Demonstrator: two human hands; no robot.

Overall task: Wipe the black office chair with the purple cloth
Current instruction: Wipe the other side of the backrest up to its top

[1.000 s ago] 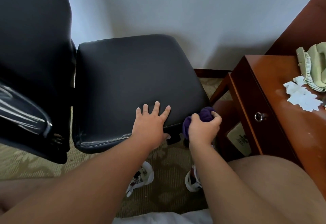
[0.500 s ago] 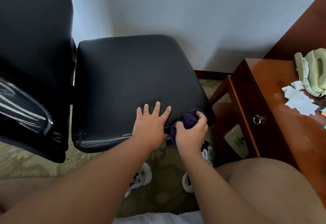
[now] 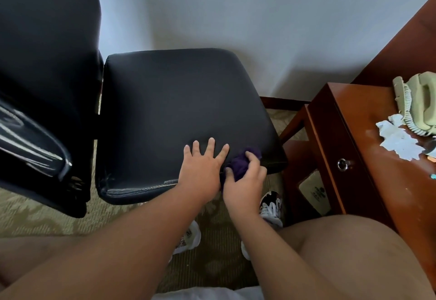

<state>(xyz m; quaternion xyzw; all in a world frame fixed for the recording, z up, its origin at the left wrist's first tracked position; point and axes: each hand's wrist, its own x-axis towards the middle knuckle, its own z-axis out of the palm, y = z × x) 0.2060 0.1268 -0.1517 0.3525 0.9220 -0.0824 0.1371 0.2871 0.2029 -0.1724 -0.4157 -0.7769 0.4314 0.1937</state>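
I am wiping the black office chair (image 3: 132, 115), and right now I am working the near edge of its seat (image 3: 184, 101), close to the near right corner. My right hand (image 3: 245, 188) is gripping the purple cloth (image 3: 237, 169), fingers curled round it so that it is bunching into a wad, and is pressing that wad onto the padding where it is rolling over toward the carpet (image 3: 35, 219). My left hand (image 3: 200, 172) is lying flat on the seat just beside the cloth, fingers straight and spread, holding nothing. I am judging that it is steadying the chair against the rubbing.

To my eye the job is only partly along, since the wide middle of the seat, the backrest (image 3: 47, 40) and the armrest (image 3: 33, 141) are waiting. The next move is calling for a sweep along the near edge or up across the seat. My flat left hand is sitting in that path, so it is going to need lifting or shifting.

The seat cover is looking matte and dark, with pale stitching and light scuffs showing along the near edge toward the left corner. The armrest is looking glossy and catching streaks of light. The cloth is looking soft, deep purple and crumpled, half hiding under my fingers
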